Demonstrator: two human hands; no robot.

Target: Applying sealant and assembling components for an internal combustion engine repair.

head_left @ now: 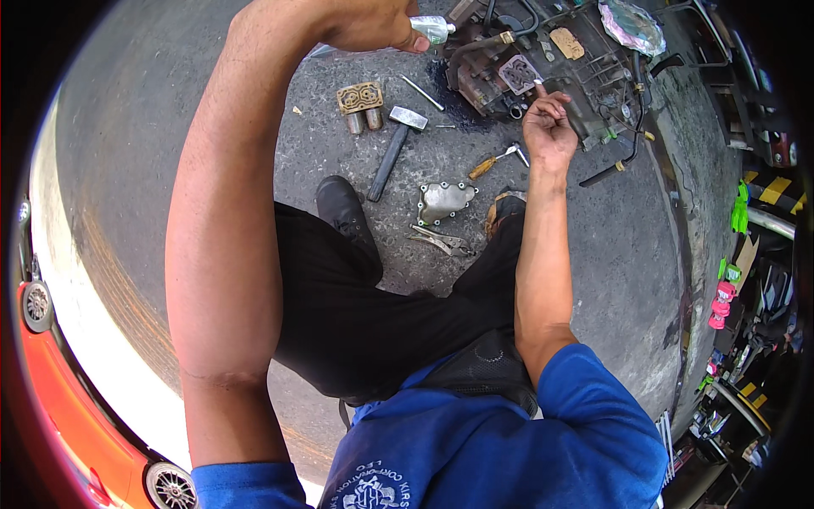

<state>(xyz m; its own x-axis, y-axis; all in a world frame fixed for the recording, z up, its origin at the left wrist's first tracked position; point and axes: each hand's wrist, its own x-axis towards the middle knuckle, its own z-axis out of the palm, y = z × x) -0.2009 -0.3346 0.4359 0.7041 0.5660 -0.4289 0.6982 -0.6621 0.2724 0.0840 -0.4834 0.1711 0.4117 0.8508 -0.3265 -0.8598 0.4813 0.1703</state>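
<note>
Apparently, the left hand grips a clear bottle sideways so its tip faces the greasy machine, where the half-open right hand extends a finger.

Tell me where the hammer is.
In the head view's upper middle, the hammer lies on the floor, between the black left shoe and the short metal rod.

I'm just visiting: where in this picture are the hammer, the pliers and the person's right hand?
Hammer (393, 154): head view, on its dark handle.
Pliers (445, 243): head view, on the metal body.
Right hand (550, 129): head view, on the middle, below the fingers.
</note>
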